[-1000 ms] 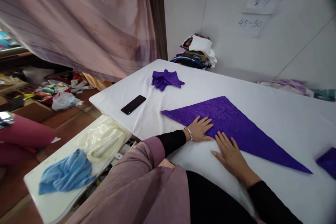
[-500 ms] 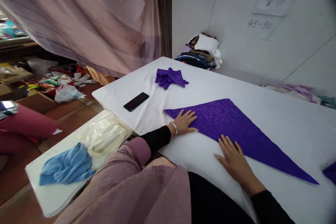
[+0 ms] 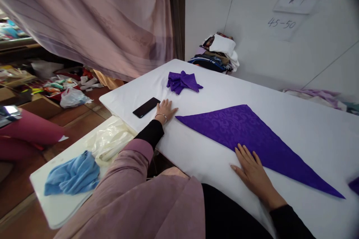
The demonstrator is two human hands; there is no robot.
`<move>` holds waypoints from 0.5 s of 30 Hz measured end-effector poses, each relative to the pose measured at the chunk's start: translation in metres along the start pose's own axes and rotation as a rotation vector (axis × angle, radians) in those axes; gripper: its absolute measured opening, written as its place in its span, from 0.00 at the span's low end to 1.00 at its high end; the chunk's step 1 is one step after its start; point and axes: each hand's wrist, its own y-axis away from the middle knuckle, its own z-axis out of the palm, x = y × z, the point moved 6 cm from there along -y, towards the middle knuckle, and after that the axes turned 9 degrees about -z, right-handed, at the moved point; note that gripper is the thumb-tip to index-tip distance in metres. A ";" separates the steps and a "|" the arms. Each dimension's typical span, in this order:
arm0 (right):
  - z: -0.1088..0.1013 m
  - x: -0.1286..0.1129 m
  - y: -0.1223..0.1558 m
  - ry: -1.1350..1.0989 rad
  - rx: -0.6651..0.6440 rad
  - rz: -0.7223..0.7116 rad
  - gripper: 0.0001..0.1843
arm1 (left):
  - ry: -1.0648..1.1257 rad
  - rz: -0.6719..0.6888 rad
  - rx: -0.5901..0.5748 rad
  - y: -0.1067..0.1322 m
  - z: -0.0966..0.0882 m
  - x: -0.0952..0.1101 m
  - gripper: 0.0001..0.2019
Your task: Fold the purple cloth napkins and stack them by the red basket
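Note:
A purple patterned napkin (image 3: 246, 138), folded into a long triangle, lies flat on the white table (image 3: 294, 127). My right hand (image 3: 251, 170) rests open and flat on the table, its fingertips on the napkin's near edge. My left hand (image 3: 166, 109), with a bracelet at the wrist, lies open on the cloth just left of the napkin's left tip, beside a black phone (image 3: 146, 107). A folded purple napkin (image 3: 183, 81) sits further back on the table.
A pile of folded clothes (image 3: 217, 54) lies against the wall at the table's far corner. A lower white side table holds a blue cloth (image 3: 73, 173) and cream plastic (image 3: 110, 140). A pink curtain hangs at left. More purple cloth (image 3: 353, 185) shows at the right edge.
My left hand has slid left along the napkin, off its left tip and onto the bare tablecloth by the phone. My right hand has stayed at the napkin's near edge.

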 end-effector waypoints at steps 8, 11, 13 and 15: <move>-0.001 0.000 -0.001 -0.004 -0.007 0.007 0.36 | 0.323 0.048 0.069 0.026 -0.011 -0.012 0.19; -0.001 0.001 0.000 -0.002 -0.010 0.005 0.36 | 0.344 0.147 0.011 0.036 -0.004 0.000 0.15; -0.001 0.001 0.000 -0.004 -0.012 0.005 0.36 | 0.323 0.135 -0.021 0.038 -0.001 0.004 0.12; -0.001 0.000 0.000 -0.008 -0.013 0.008 0.35 | 0.311 0.100 -0.031 0.036 0.000 0.006 0.11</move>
